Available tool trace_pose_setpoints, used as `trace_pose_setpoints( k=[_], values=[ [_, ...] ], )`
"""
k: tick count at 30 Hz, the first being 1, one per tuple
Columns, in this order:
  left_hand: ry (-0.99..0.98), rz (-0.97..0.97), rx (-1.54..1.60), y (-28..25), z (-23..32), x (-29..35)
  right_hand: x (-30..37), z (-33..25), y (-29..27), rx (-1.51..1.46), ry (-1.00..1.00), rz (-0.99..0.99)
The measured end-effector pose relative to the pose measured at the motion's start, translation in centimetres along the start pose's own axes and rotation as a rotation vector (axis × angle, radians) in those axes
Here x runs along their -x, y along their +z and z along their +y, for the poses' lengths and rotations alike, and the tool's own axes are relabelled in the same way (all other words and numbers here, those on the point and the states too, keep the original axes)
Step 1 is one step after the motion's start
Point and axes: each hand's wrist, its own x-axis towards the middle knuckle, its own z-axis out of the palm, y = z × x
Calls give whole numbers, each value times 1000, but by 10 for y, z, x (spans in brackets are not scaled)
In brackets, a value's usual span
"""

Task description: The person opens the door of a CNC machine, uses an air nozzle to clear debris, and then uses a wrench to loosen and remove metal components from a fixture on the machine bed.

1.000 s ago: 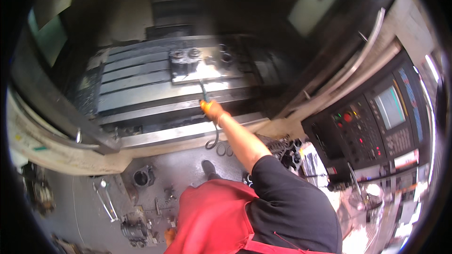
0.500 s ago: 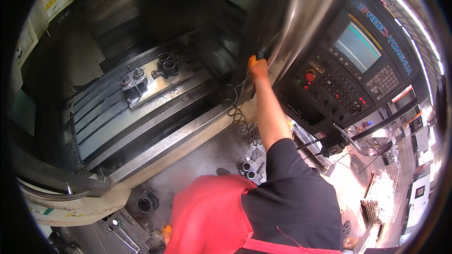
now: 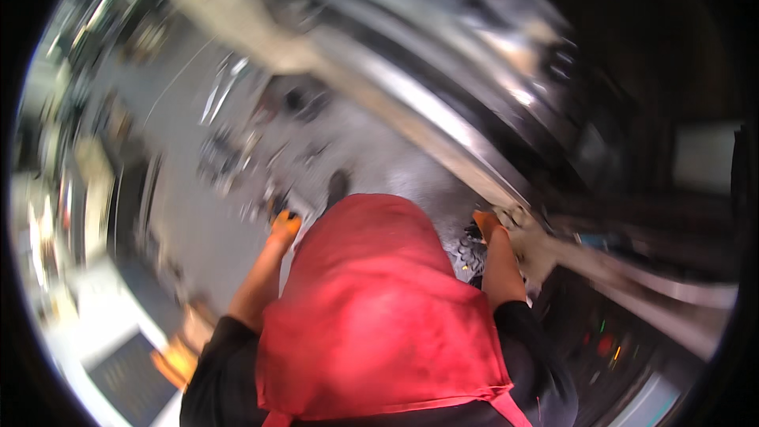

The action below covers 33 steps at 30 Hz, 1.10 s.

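My left hand (image 3: 286,226), in an orange glove, hangs low to the left of my red apron (image 3: 371,292). Its fingers look curled in, and blur hides whatever may be in them. On the other side, my right hand (image 3: 489,223), also gloved in orange, is beside the machine's lower edge. A dark coiled hose (image 3: 468,255) hangs right under it; whether the hand touches the hose I cannot tell, since its fingers are smeared.
The machine bed (image 3: 506,39) with blurred metal parts lies at the upper right, behind a pale front ledge (image 3: 443,138). A dark round part (image 3: 304,99) and long tools (image 3: 225,91) lie ahead on the left. The control panel (image 3: 605,344) stands at lower right.
My view has swung left, away from the control panel. My right arm has come down from the machine door to my side. My left hand now shows fully beside the apron.
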Motion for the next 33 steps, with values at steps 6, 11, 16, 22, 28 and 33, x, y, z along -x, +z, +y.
trace_pose_setpoints(
  k=[6,11,16,22,28,33],
  values=[
    [-466,105,235,36,-135,119,-73,-35,37,1117,-593,-95],
    [-791,-17,368,85,-192,200,-46,-134,16,1438,-677,21],
    [-914,13,396,149,-228,214,-20,-229,-17,1332,-730,33],
    [-833,-106,546,118,-226,132,-13,-341,-15,71,-87,28],
    [-698,220,917,27,-191,35,35,-464,22,293,-231,-121],
    [-618,165,1292,49,-170,-32,-71,-500,85,742,-344,-173]
  ],
)
